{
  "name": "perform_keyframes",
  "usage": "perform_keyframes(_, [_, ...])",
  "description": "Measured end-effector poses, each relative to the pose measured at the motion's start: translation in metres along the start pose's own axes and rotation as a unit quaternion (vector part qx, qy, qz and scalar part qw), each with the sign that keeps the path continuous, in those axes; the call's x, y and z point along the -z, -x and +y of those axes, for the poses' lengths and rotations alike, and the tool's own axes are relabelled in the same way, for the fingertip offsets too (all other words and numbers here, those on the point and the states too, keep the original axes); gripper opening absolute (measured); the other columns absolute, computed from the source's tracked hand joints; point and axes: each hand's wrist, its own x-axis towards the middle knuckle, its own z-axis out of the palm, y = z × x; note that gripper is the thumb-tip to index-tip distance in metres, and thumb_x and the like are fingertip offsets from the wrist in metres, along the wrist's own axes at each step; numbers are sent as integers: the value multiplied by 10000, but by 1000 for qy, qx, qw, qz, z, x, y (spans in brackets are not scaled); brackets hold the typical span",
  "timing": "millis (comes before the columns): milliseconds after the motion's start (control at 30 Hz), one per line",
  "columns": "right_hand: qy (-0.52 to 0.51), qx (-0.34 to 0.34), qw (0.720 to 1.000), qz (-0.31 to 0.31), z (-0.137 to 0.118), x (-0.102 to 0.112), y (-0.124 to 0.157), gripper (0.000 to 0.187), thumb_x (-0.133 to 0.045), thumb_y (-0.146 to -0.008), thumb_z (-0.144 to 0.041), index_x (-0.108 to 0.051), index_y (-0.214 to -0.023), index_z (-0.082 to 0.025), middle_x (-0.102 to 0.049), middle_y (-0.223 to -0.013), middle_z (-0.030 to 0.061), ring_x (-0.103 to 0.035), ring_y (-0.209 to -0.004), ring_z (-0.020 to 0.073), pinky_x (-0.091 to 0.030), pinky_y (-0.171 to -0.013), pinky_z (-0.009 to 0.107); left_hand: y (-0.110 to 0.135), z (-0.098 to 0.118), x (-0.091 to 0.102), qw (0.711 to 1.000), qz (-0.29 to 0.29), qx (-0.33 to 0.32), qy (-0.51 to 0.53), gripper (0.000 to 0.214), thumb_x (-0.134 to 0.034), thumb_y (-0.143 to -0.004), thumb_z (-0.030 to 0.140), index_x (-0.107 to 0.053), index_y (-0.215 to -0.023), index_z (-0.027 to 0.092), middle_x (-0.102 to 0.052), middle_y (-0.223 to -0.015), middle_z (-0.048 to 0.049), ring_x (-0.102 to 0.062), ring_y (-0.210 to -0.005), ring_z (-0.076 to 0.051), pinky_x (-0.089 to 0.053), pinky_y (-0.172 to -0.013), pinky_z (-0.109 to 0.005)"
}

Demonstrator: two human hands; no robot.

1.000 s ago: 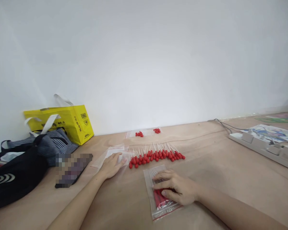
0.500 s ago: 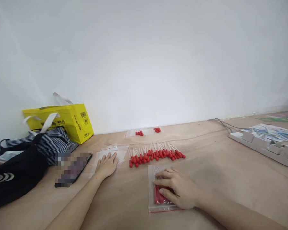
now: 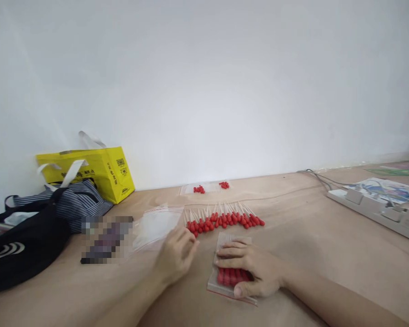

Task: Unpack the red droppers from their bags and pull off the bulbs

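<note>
Clear bag (image 3: 221, 289) at lower centre might skid if the right hand (image 3: 257, 268), fingers flat on it, slightly spread, presses unevenly; the left hand (image 3: 175, 256), half-curled, looks empty.

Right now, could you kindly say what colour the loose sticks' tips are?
The tips are red, clearest in the head view.

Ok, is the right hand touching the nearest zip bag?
Touching: the head view shows the right hand lying across the nearest zip bag, covering part of it.
</note>
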Motion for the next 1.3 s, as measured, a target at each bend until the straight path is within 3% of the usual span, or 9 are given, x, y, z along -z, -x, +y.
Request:
perform_keyframes(167, [92, -133, 984, 74, -17, -20, -6, 513, -346, -813, -574, -498, -1160, -229, -562, -1051, 89, -476, -927, 243, -331, -796, 388, 19, 40, -13, 982, -114, 16, 151, 192, -469, -803, 327, -526, -671, 199, -556, -647, -14, -498, -596, -130, -360, -563, -238])
perform_keyframes(333, [105, -263, 952, 115, -22, -20, -9, 427, -263, -876, -481, -562, -1011, -208, -552, -906, 78, -475, -856, 221, -368, -682, 323, 16, 41, -17, 961, -131, 126, 210, 181, -476, -790, 354, -497, -715, 191, -546, -636, 13, -484, -579, -117, -362, -540, -220])
perform_keyframes(433, [37, -183, 977, 99, -16, -8, -4, 404, -406, -816, -507, -532, -1094, -242, -531, -971, 59, -467, -891, 209, -364, -754, 333, 17, 36, -21, 952, -125, 152, 236, 191, -552, -731, 367, -503, -772, 188, -562, -684, 14, -490, -609, -120, -368, -564, -226])
perform_keyframes(567, [-37, -62, 997, 25, -9, 0, 3, 761, -614, -589, -605, -422, -1238, -259, -484, -1105, 78, -451, -970, 247, -322, -851, 388, 19, 35, -24, 933, -129, 157, 298, 275, -629, -662, 310, -522, -885, 189, -606, -790, -5, -529, -730, -144, -384, -672, -254])
perform_keyframes(700, [-54, -76, 995, 18, -9, -7, 1, 756, -601, -626, -575, -385, -1266, -237, -485, -1144, 95, -453, -1004, 257, -308, -873, 408, 18, 39, -24, 910, -140, 177, 347, 319, -598, -680, 253, -499, -977, 188, -609, -771, 3, -531, -695, -125, -394, -664, -249])
perform_keyframes(867, [-34, -124, 990, 54, -11, -14, -3, 708, -582, -652, -573, -426, -1231, -198, -491, -1161, 104, -458, -1012, 255, -326, -873, 412, 17, 42, -23, 874, -171, 271, 365, 351, -576, -698, 308, -444, -1000, 189, -512, -590, 75, -440, -432, -68, -337, -429, -195])
perform_keyframes(967, [-35, -127, 989, 66, -10, -14, -4, 714, -585, -652, -572, -425, -1230, -185, -506, -1134, 111, -473, -980, 251, -347, -852, 408, 16, 45, -21, 814, -184, 343, 432, 435, -648, -637, 361, -430, -973, 191, -509, -578, 85, -482, -407, -70, -374, -411, -193])
perform_keyframes(1133, [-47, -114, 989, 78, -8, -15, -4, 590, -565, -711, -506, -453, -1192, -182, -527, -1090, 101, -483, -950, 233, -367, -825, 389, 9, 53, -20, 703, -155, 382, 580, 571, -752, -530, 359, -437, -968, 168, -599, -713, 9, -622, -679, -148, -488, -697, -313])
perform_keyframes(1300, [-52, -108, 988, 94, -8, -17, -5, 548, -568, -719, -492, -474, -1162, -183, -529, -1078, 95, -481, -951, 227, -373, -825, 380, 7, 53, -28, 706, -120, 405, 568, 643, -783, -500, 300, -403, -1003, 176, -554, -590, 68, -602, -564, -134, -500, -646, -337])
